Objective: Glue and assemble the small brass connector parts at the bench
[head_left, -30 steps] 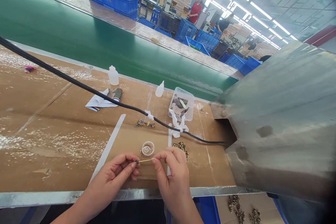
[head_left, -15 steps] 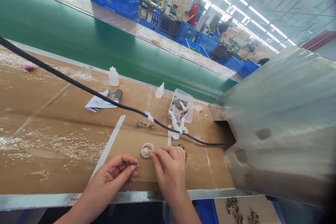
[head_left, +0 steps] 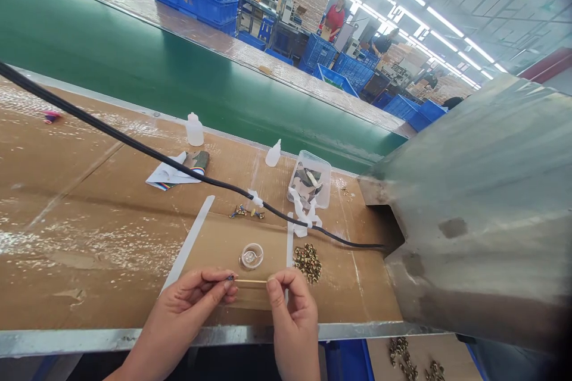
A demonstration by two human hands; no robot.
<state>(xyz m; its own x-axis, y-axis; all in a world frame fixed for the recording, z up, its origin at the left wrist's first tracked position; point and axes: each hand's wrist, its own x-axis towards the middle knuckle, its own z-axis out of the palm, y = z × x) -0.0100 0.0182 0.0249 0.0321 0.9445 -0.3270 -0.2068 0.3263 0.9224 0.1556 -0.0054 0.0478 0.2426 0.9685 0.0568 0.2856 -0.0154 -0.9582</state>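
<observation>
Between thumb and fingertips my left hand pinches a tiny dark part, too small to name. My right hand is closed on a thin wooden stick, like a toothpick, held level. The stick's left tip meets the dark part. Just beyond the stick stands a small clear round cup. A pile of small brass-coloured parts lies beyond my right hand. Farther back, a few small blue and gold pieces rest on the cardboard.
A black cable crosses above the cardboard bench top. Behind it are two white squeeze bottles, a clear plastic box and a folded cloth. A metal housing stands right; a green conveyor runs behind.
My right hand has drawn the stick back from the clear cup and brought its tip to the dark part. The brass pile is uncovered. My left hand has barely moved.
</observation>
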